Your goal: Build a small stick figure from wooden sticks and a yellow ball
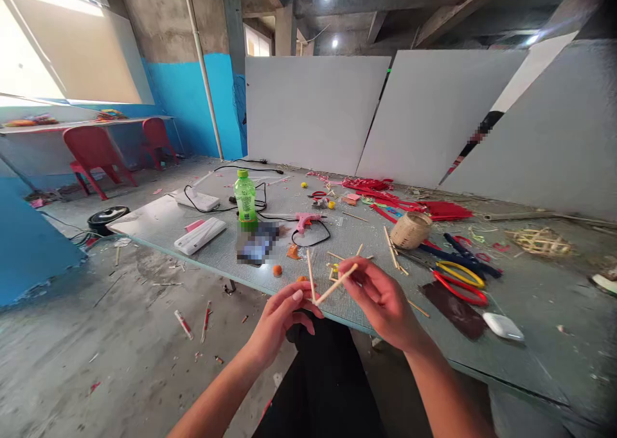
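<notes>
Over the table (544,300), two sticks (331,289) slant apart, their V opening upward.

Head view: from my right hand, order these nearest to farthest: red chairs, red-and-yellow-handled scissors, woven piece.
From the right hand:
1. Red-and-yellow-handled scissors: on the table, just to its right.
2. Woven piece: farther right and farther back.
3. Red chairs: far left, across the floor beyond the table.
</notes>
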`<state>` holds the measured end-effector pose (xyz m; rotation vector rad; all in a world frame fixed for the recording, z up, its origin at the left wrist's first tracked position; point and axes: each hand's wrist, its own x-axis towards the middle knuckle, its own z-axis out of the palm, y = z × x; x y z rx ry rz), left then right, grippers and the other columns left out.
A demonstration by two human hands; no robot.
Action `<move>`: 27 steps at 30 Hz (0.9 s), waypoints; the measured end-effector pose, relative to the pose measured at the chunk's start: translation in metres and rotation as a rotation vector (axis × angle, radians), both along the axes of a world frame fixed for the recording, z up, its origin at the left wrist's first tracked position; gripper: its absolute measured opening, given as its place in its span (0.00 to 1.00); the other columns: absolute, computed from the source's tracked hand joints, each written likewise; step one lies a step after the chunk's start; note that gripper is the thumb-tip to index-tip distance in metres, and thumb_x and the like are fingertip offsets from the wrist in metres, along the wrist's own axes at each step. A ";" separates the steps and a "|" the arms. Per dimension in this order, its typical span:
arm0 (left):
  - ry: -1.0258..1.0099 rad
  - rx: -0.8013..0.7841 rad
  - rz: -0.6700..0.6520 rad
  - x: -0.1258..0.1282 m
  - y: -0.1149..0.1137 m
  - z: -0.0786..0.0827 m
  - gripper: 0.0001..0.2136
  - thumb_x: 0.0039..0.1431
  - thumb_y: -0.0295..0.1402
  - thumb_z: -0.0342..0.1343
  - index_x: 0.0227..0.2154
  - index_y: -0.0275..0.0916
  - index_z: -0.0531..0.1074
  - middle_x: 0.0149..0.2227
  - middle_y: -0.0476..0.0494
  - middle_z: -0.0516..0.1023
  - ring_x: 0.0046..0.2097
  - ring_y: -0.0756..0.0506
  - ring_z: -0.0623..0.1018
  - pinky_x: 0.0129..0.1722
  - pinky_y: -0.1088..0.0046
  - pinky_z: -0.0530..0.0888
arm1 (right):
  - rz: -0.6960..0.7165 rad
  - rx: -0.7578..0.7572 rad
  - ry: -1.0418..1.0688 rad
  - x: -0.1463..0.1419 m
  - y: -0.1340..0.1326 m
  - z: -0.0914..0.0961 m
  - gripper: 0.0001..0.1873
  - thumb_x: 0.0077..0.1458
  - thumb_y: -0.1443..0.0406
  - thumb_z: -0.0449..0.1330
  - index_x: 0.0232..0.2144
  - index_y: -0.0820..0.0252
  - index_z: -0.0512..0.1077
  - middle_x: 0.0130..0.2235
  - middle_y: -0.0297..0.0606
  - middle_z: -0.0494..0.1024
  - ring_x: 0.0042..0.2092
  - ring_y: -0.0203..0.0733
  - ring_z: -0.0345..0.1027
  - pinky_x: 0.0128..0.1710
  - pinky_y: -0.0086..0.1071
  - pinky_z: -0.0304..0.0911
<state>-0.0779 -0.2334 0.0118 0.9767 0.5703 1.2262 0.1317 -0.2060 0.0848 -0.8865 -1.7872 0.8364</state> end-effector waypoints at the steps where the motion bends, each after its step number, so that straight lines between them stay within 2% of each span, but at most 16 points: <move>1: -0.031 -0.019 -0.079 0.006 0.004 0.008 0.19 0.67 0.44 0.59 0.51 0.35 0.78 0.44 0.35 0.80 0.40 0.42 0.81 0.31 0.71 0.77 | 0.003 -0.026 0.049 0.008 -0.006 -0.004 0.07 0.68 0.59 0.60 0.46 0.53 0.74 0.44 0.37 0.78 0.46 0.40 0.75 0.49 0.30 0.72; 3: -0.022 -0.028 -0.155 0.022 0.011 0.021 0.18 0.64 0.44 0.63 0.47 0.34 0.81 0.36 0.39 0.80 0.33 0.46 0.79 0.25 0.76 0.73 | -0.001 -0.069 0.097 0.024 -0.014 -0.008 0.08 0.67 0.59 0.61 0.46 0.52 0.74 0.45 0.38 0.79 0.49 0.41 0.76 0.52 0.31 0.72; 6: 0.041 -0.011 -0.151 0.054 0.014 0.027 0.15 0.59 0.43 0.68 0.38 0.34 0.84 0.28 0.43 0.78 0.27 0.50 0.75 0.21 0.80 0.67 | -0.042 -0.108 0.087 0.043 -0.021 -0.005 0.11 0.66 0.57 0.62 0.49 0.51 0.75 0.45 0.38 0.80 0.49 0.41 0.77 0.53 0.32 0.73; 9: 0.017 -0.004 -0.023 0.090 0.004 0.013 0.15 0.57 0.44 0.69 0.29 0.35 0.85 0.29 0.41 0.81 0.29 0.50 0.76 0.24 0.80 0.70 | -0.254 -0.071 0.084 0.053 -0.039 -0.012 0.14 0.66 0.55 0.61 0.51 0.52 0.73 0.47 0.39 0.80 0.49 0.42 0.76 0.50 0.32 0.74; 11: -0.033 -0.040 0.146 0.112 -0.008 -0.005 0.15 0.56 0.43 0.70 0.24 0.37 0.84 0.35 0.39 0.85 0.38 0.47 0.80 0.36 0.77 0.76 | -0.453 -0.025 0.037 0.053 -0.060 -0.029 0.12 0.68 0.54 0.59 0.47 0.53 0.73 0.45 0.40 0.80 0.46 0.41 0.77 0.46 0.30 0.74; 12: -0.065 -0.094 0.216 0.122 -0.014 -0.014 0.14 0.56 0.44 0.70 0.26 0.38 0.85 0.39 0.39 0.86 0.43 0.45 0.81 0.43 0.75 0.77 | -0.503 -0.029 -0.033 0.052 -0.071 -0.041 0.11 0.68 0.55 0.58 0.44 0.54 0.74 0.41 0.39 0.81 0.42 0.40 0.77 0.42 0.29 0.74; 14: -0.107 -0.219 0.252 0.140 -0.028 -0.031 0.14 0.53 0.45 0.72 0.33 0.39 0.87 0.44 0.38 0.86 0.47 0.41 0.82 0.50 0.70 0.77 | -0.455 -0.078 -0.176 0.048 -0.093 -0.067 0.11 0.68 0.55 0.59 0.43 0.54 0.75 0.37 0.38 0.82 0.37 0.41 0.78 0.38 0.28 0.75; 16: -0.124 -0.319 0.182 0.153 -0.038 -0.043 0.18 0.51 0.47 0.72 0.37 0.38 0.87 0.46 0.35 0.85 0.46 0.40 0.83 0.48 0.67 0.78 | -0.477 -0.056 -0.209 0.046 -0.109 -0.090 0.14 0.68 0.55 0.58 0.48 0.54 0.76 0.42 0.42 0.84 0.41 0.45 0.81 0.42 0.32 0.77; 18: -0.130 -0.362 0.101 0.162 -0.044 -0.049 0.19 0.51 0.49 0.72 0.36 0.37 0.87 0.46 0.33 0.85 0.46 0.39 0.83 0.47 0.66 0.78 | -0.550 -0.014 -0.226 0.047 -0.118 -0.106 0.16 0.69 0.53 0.57 0.50 0.53 0.77 0.45 0.44 0.85 0.44 0.49 0.82 0.44 0.35 0.78; 22: -0.108 -0.350 0.007 0.171 -0.049 -0.053 0.20 0.52 0.50 0.71 0.38 0.37 0.87 0.44 0.33 0.86 0.46 0.37 0.84 0.51 0.61 0.79 | -0.700 0.021 -0.248 0.055 -0.119 -0.117 0.19 0.72 0.54 0.51 0.50 0.53 0.79 0.45 0.47 0.86 0.45 0.52 0.83 0.40 0.37 0.80; 27: -0.037 -0.240 -0.049 0.178 -0.052 -0.057 0.19 0.58 0.48 0.68 0.44 0.40 0.86 0.47 0.34 0.85 0.50 0.34 0.83 0.58 0.52 0.76 | -0.723 0.080 -0.293 0.069 -0.117 -0.116 0.16 0.71 0.59 0.51 0.47 0.57 0.78 0.42 0.47 0.86 0.41 0.52 0.84 0.37 0.36 0.80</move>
